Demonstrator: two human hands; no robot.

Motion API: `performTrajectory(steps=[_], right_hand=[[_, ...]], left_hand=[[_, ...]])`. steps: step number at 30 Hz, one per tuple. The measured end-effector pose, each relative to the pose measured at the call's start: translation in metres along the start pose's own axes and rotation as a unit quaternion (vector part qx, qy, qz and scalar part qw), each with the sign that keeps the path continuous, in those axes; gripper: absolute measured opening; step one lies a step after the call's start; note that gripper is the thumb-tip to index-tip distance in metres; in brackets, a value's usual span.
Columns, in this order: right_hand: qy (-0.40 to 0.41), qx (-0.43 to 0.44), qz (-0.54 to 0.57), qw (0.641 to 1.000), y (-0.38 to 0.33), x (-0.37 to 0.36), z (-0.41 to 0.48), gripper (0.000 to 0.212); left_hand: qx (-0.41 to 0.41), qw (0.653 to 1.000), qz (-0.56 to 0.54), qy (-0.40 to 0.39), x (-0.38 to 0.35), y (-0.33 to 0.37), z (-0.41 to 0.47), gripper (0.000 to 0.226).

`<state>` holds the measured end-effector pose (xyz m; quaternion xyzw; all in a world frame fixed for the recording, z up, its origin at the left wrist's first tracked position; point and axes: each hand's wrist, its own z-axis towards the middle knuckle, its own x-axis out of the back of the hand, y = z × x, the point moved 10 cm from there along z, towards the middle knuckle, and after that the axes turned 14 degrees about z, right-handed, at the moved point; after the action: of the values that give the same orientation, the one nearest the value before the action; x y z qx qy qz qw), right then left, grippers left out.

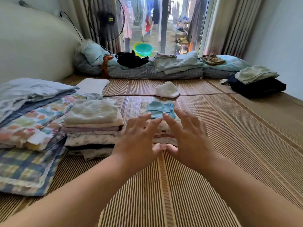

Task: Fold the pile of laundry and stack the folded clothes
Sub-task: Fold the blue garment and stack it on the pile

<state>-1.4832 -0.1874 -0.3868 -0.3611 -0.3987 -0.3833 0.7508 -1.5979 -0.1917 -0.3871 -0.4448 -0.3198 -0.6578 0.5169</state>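
Head | left hand [137,138], right hand [188,135]: fingers [142,120] spread apart | folded stack [158,108] just beneath them

The one head camera looks forward and down on the small clothes stack [159,110] from near; the glass door [164,25] lies far behind it.
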Motion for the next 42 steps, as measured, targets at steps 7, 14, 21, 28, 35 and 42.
performTrajectory(steps=[7, 14, 21, 28, 35, 42], right_hand=[[-0.062, -0.017, -0.033, 0.997, 0.080, -0.081, 0.112, 0.100], [-0.191, -0.073, 0.046, 0.978, 0.094, -0.043, 0.147, 0.089], [-0.242, -0.145, 0.142, 0.949, 0.084, 0.079, 0.160, 0.082], [-0.281, -0.158, 0.164, 0.932, 0.094, 0.099, 0.180, 0.083], [-0.239, -0.474, 0.480, 0.699, 0.143, 0.002, 0.171, 0.095], [-0.228, -0.601, 0.497, 0.582, 0.198, -0.121, 0.155, 0.127]], left_hand=[[0.004, 1.000, 0.010, 0.026, -0.093, -0.043, 0.099, 0.068], [0.036, 0.995, 0.007, -0.094, -0.062, -0.043, 0.161, 0.070], [0.106, 0.965, -0.050, -0.233, 0.052, -0.010, 0.172, 0.069], [0.163, 0.936, -0.066, -0.306, 0.068, -0.014, 0.175, 0.070], [0.308, 0.862, -0.218, -0.338, -0.028, -0.055, 0.186, 0.085], [0.471, 0.742, -0.272, -0.392, -0.163, -0.097, 0.172, 0.130]])
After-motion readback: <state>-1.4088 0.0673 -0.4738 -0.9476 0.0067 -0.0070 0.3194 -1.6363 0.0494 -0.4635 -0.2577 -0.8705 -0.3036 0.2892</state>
